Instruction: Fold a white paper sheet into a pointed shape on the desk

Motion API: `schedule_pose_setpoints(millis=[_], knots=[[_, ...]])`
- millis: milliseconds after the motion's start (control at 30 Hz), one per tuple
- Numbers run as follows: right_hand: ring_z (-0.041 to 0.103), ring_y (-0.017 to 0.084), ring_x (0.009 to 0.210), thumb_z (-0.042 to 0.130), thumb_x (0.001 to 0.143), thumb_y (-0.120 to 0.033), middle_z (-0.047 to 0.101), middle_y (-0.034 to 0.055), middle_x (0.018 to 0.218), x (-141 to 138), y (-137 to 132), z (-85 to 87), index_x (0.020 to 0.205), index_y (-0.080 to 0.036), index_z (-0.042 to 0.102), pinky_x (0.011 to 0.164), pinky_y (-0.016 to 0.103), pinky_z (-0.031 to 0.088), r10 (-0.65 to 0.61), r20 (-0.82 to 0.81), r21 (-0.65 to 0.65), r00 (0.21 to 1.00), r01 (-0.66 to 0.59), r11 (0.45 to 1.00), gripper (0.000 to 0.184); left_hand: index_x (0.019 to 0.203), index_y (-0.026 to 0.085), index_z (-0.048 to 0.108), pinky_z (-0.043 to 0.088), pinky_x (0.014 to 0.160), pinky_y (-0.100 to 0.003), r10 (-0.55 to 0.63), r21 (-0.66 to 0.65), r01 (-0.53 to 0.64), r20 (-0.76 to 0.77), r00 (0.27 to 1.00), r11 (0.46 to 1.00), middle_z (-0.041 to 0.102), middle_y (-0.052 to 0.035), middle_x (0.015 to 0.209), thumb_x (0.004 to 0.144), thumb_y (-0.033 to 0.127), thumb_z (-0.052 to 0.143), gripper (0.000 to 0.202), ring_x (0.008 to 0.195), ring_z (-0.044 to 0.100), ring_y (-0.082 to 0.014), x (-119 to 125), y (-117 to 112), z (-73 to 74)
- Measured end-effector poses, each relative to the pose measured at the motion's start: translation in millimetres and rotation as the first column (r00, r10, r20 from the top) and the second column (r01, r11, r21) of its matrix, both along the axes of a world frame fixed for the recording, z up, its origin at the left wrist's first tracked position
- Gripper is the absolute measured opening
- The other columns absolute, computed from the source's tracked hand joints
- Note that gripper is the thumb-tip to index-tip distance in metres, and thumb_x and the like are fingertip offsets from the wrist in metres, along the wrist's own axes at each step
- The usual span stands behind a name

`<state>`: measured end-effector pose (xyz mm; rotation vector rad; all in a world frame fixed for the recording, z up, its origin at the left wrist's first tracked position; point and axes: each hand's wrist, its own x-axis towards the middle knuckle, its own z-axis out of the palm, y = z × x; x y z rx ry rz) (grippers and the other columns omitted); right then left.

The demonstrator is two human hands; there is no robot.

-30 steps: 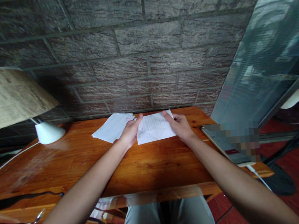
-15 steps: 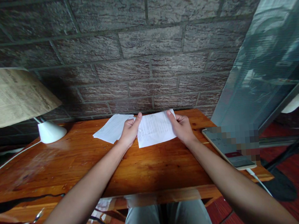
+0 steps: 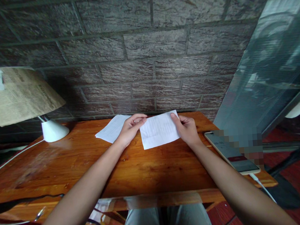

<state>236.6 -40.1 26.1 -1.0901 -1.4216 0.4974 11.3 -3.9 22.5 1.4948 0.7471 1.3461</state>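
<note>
A white sheet of paper [image 3: 159, 131] with faint printed lines is held up over the wooden desk, between both hands. My left hand [image 3: 132, 128] pinches its upper left corner, thumb and fingers together at the edge. On the other side my right hand [image 3: 186, 127] grips the right edge, thumb on the front and fingers behind. More white printed sheets [image 3: 112, 129] lie on the desk to the left, partly covered by my left hand.
The desk [image 3: 154, 171] stands against a brick wall [image 3: 139, 44]. At the left is a lamp [image 3: 54, 130] with a newspaper-like shade. A tablet or phone [image 3: 231, 151] with a white cable lies at the right edge. A dark strap [image 3: 24, 202] crosses the front left.
My left hand has changed its grip, from thumb up along the left edge to a pinch at the upper left corner. My right hand still holds the right edge.
</note>
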Motion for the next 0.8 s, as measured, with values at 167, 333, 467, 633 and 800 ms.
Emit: schedule_pose_setpoints(millis=[167, 333, 467, 633, 800], knots=[[0.031, 0.007, 0.048, 0.067, 0.076, -0.061, 0.035, -0.0048, 0.048, 0, -5, 2.0, 0.046, -0.018, 0.043, 0.045, 0.022, 0.022, 0.160, 0.135, -0.111, 0.978, -0.145, 0.983, 0.058, 0.110, 0.016, 0.072, 0.048, 0.081, -0.030, -0.284, -0.148, 0.260, -0.172, 0.943, 0.954, 0.076, -0.0091, 0.102, 0.071, 0.037, 0.080, 0.045, 0.088, 0.068, -0.0202, -6, -2, 1.7], [0.038, 0.007, 0.049, 0.071, 0.073, -0.060, 0.047, -0.0041, 0.050, -2, -5, 5.9, 0.052, -0.016, 0.054, 0.046, 0.021, 0.028, 0.165, -0.029, -0.158, 0.986, -0.168, 0.973, 0.051, 0.094, 0.014, 0.077, 0.049, 0.077, -0.031, -0.382, -0.191, 0.340, -0.257, 0.888, 0.921, 0.077, -0.0086, 0.094, 0.072, 0.038, 0.079, 0.033, 0.080, 0.068, -0.0201, 0, -8, 1.5], [0.060, 0.013, 0.064, 0.072, 0.071, -0.059, 0.071, 0.0025, 0.077, -1, -2, 5.6, 0.091, -0.017, 0.071, 0.058, 0.023, 0.045, 0.216, -0.259, -0.246, 0.941, -0.281, 0.928, 0.047, 0.090, 0.014, 0.076, 0.050, 0.080, -0.030, -0.210, -0.180, 0.187, -0.123, 0.970, 0.966, 0.076, -0.0071, 0.092, 0.070, 0.038, 0.081, 0.031, 0.081, 0.068, -0.0183, 2, -3, -4.1], [0.069, 0.022, 0.093, 0.083, 0.063, -0.041, 0.075, 0.0068, 0.106, -5, 0, -2.9, 0.100, -0.018, 0.075, 0.090, 0.038, 0.051, 0.419, -0.275, -0.325, 0.866, -0.493, 0.807, 0.044, 0.090, 0.015, 0.073, 0.052, 0.080, -0.033, -0.119, -0.297, 0.131, 0.059, 0.991, 0.946, 0.075, -0.0060, 0.089, 0.063, 0.036, 0.086, 0.037, 0.079, 0.068, -0.0174, 2, 4, -13.4], [0.070, 0.021, 0.087, 0.083, 0.064, -0.037, 0.077, 0.0068, 0.101, 2, 4, -6.6, 0.098, -0.018, 0.076, 0.087, 0.038, 0.052, 0.410, -0.293, -0.318, 0.864, -0.493, 0.810, 0.040, 0.089, 0.015, 0.072, 0.054, 0.083, -0.033, -0.160, -0.327, 0.195, 0.130, 0.978, 0.925, 0.075, -0.0048, 0.091, 0.062, 0.033, 0.087, 0.036, 0.081, 0.069, -0.0157, 1, 5, -12.9]])
